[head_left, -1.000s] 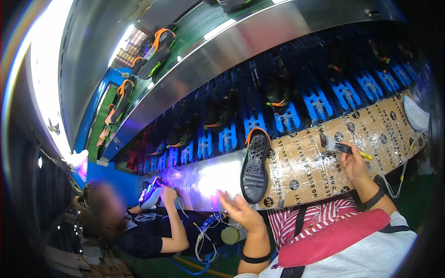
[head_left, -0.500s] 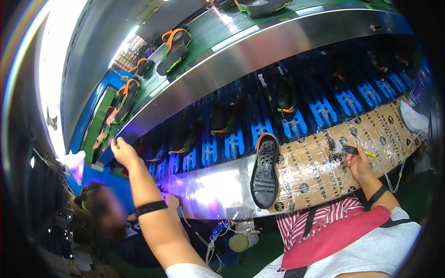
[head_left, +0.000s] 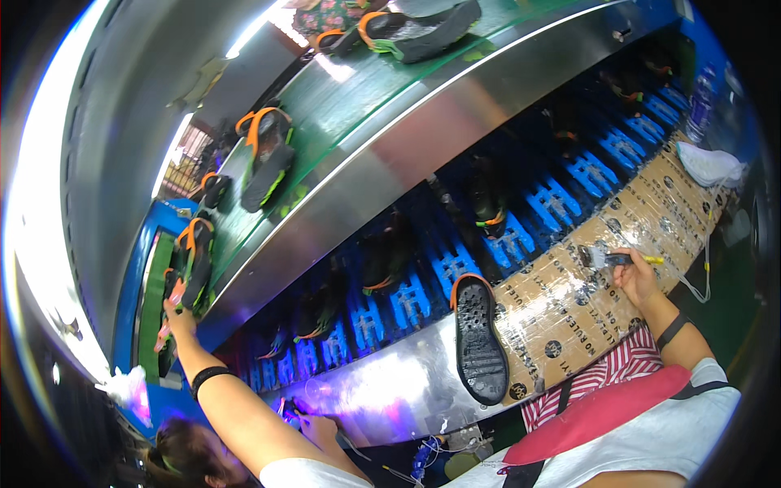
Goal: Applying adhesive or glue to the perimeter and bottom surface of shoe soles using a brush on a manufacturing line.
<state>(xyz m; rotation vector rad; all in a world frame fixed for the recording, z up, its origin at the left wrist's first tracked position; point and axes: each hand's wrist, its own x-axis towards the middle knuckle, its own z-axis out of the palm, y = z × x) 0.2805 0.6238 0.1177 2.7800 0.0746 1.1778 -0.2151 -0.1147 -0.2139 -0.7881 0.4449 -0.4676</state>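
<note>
Currently brush [head_left: 600, 259] clamped in right hand [head_left: 639, 281] over lettered cardboard [head_left: 569, 325]; sole [head_left: 482, 350] laid by its left edge; left hand [head_left: 182, 319] at shoe [head_left: 198, 259], grip unclear.

glaring white light strip [head_left: 37, 187] down the left, barred window [head_left: 186, 159] beyond, green floor [head_left: 722, 305] at the right

Bluish plastic bottle [head_left: 701, 102] at far right. White molded piece [head_left: 709, 165] just below it in view. Pale cable [head_left: 706, 281] looped near right edge, above green floor [head_left: 726, 286]. Bright light strip [head_left: 45, 195] along left side; crumpled translucent bag [head_left: 128, 392], pink-lit, near its lower end. Co-worker [head_left: 183, 451] at lower left, partly hidden. Floral-patterned cloth [head_left: 329, 18] at top.
</note>
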